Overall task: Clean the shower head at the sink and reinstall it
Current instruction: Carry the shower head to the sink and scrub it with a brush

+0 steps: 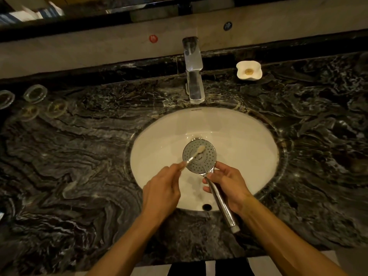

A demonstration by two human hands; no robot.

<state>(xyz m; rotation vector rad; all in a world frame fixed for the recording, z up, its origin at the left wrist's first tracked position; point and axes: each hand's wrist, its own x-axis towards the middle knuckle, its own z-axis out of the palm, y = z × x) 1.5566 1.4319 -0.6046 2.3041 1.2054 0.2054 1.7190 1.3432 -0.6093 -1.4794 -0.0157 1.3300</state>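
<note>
A chrome shower head point(201, 159) with a round grey spray face full of small holes is held face up over the white oval sink point(249, 136). My right hand point(227, 186) grips its chrome handle just below the face; the handle's free end points down toward me. My left hand point(161, 190) holds a toothbrush point(194, 155) by its clear handle. The brush's pale bristle end rests on the upper part of the spray face.
A chrome faucet point(194, 76) stands behind the sink on the black marble counter point(79, 166), with no water running. A white soap dish point(249, 71) sits at the back right. Several clear glass coasters point(35, 94) lie at the back left.
</note>
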